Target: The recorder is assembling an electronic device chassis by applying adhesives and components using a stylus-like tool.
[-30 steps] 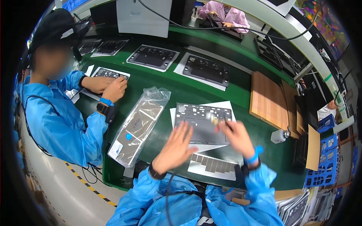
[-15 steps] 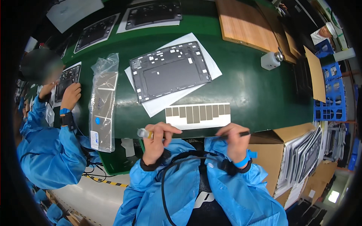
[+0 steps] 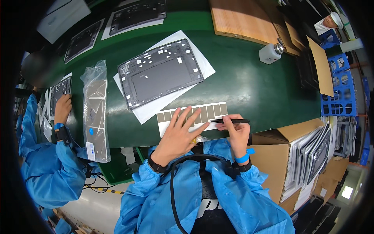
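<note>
Near the table's front edge lies a white backing sheet [image 3: 163, 126] bearing a row of grey-brown rectangular stickers. My left hand [image 3: 177, 136] is spread flat over it, fingers apart, hiding part of the row. By its thumb shows a clear piece with a yellow band, perhaps a cover on the thumb tip. My right hand [image 3: 236, 134] grips black tweezers [image 3: 239, 121], whose tips point left at the sheet's lower right part; whether they touch a sticker I cannot tell. Behind the sheet, a dark tablet-like housing [image 3: 165, 76] with small white patches rests on white paper [image 3: 146, 113].
A clear bag [image 3: 95, 113] of grey sheets lies left, beside a co-worker's hand [image 3: 63, 108] on another housing [image 3: 60, 91]. A white pump bottle [image 3: 270, 54] and wooden board [image 3: 245, 23] stand back right. An open carton [image 3: 272, 156] is at front right.
My left hand has moved right and turned palm down onto the sheet. The right hand has brought the tweezers left over the sheet. The whole view has shifted slightly.
</note>
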Demonstrator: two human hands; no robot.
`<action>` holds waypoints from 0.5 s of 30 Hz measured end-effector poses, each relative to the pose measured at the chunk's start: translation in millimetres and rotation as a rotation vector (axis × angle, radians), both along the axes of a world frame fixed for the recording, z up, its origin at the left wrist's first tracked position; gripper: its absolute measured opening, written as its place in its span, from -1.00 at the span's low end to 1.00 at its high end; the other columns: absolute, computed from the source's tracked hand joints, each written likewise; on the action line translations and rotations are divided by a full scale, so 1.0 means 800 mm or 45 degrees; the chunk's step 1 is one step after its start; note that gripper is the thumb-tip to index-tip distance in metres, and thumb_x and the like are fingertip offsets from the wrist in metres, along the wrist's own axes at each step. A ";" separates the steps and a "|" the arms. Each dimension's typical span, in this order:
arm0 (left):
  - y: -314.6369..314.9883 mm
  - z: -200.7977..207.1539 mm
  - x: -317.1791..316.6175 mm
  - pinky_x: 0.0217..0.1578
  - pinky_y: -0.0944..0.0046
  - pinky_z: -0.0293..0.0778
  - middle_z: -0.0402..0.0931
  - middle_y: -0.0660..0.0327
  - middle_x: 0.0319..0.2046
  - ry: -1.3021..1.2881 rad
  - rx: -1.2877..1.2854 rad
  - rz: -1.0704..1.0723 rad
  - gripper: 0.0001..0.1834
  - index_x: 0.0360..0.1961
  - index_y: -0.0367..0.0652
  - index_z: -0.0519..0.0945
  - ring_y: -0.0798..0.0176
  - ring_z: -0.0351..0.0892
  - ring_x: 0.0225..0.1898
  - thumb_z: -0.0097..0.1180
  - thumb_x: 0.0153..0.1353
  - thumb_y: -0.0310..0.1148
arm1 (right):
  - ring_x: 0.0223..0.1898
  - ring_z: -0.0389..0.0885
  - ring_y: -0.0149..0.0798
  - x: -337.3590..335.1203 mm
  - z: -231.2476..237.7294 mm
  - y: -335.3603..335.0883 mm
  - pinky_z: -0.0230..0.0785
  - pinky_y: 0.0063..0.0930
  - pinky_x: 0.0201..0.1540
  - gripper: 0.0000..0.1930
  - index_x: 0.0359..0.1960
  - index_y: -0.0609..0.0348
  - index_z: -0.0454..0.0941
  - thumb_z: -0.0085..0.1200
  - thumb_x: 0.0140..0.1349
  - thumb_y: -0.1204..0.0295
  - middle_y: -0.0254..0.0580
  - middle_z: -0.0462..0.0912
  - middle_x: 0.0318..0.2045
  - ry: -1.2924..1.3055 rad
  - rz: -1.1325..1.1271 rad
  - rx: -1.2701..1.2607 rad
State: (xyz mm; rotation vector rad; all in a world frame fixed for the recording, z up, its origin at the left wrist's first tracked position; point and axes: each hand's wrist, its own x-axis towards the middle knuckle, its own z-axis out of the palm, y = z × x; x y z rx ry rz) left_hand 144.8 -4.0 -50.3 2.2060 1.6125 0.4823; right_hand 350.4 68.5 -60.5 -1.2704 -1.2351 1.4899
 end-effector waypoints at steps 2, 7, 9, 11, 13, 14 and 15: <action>-0.001 -0.002 0.002 0.47 -0.23 -0.14 0.05 0.12 0.46 0.015 -0.005 0.010 -0.10 0.35 0.37 0.38 -0.12 -0.03 0.47 0.40 -0.11 -0.29 | -0.40 0.73 -0.25 -0.002 0.001 0.001 0.58 -0.51 -0.36 -0.83 -0.21 0.42 0.55 0.13 0.35 0.49 -0.01 0.70 -0.42 -0.005 0.000 -0.009; 0.001 -0.001 0.002 0.46 -0.26 -0.14 0.06 0.13 0.46 0.010 -0.009 0.018 -0.10 0.32 0.40 0.41 -0.13 -0.03 0.47 0.40 -0.15 -0.32 | -0.43 0.72 -0.27 -0.008 0.001 0.001 0.60 -0.51 -0.37 -0.83 -0.25 0.45 0.56 0.12 0.36 0.50 0.00 0.70 -0.45 -0.090 -0.009 0.025; 0.000 -0.003 0.002 0.46 -0.26 -0.14 0.06 0.13 0.46 0.012 -0.001 0.024 -0.11 0.32 0.40 0.41 -0.13 -0.02 0.47 0.40 -0.15 -0.32 | -0.43 0.72 -0.27 -0.009 -0.001 0.001 0.60 -0.51 -0.37 -0.83 -0.25 0.45 0.56 0.13 0.35 0.50 0.00 0.70 -0.45 -0.086 -0.022 0.009; 0.000 -0.004 0.003 0.46 -0.26 -0.14 0.08 0.13 0.45 -0.007 0.026 0.034 -0.12 0.31 0.39 0.43 -0.14 -0.01 0.46 0.39 -0.15 -0.34 | -0.43 0.72 -0.28 -0.010 -0.002 0.001 0.59 -0.52 -0.37 -0.83 -0.25 0.46 0.56 0.13 0.35 0.50 0.00 0.70 -0.46 -0.083 -0.039 -0.003; 0.001 -0.004 0.002 0.46 -0.26 -0.13 0.08 0.13 0.45 -0.003 0.015 0.030 -0.12 0.30 0.39 0.43 -0.13 -0.01 0.46 0.38 -0.16 -0.36 | -0.44 0.72 -0.29 -0.015 -0.003 -0.002 0.59 -0.53 -0.37 -0.83 -0.26 0.46 0.56 0.14 0.35 0.51 -0.01 0.70 -0.46 -0.106 -0.008 0.034; 0.002 -0.003 0.001 0.46 -0.26 -0.13 0.08 0.14 0.45 0.002 0.005 0.025 -0.11 0.30 0.39 0.44 -0.13 0.00 0.46 0.38 -0.17 -0.37 | -0.44 0.72 -0.29 -0.014 -0.003 -0.002 0.59 -0.53 -0.37 -0.83 -0.26 0.46 0.56 0.14 0.35 0.51 -0.01 0.70 -0.46 -0.111 -0.013 0.031; 0.002 -0.003 0.002 0.46 -0.26 -0.13 0.08 0.14 0.45 -0.003 0.003 0.020 -0.11 0.30 0.39 0.44 -0.13 0.00 0.46 0.38 -0.17 -0.37 | -0.44 0.72 -0.30 -0.013 -0.003 -0.001 0.58 -0.54 -0.37 -0.83 -0.26 0.46 0.56 0.13 0.35 0.51 -0.02 0.70 -0.45 -0.097 -0.021 0.026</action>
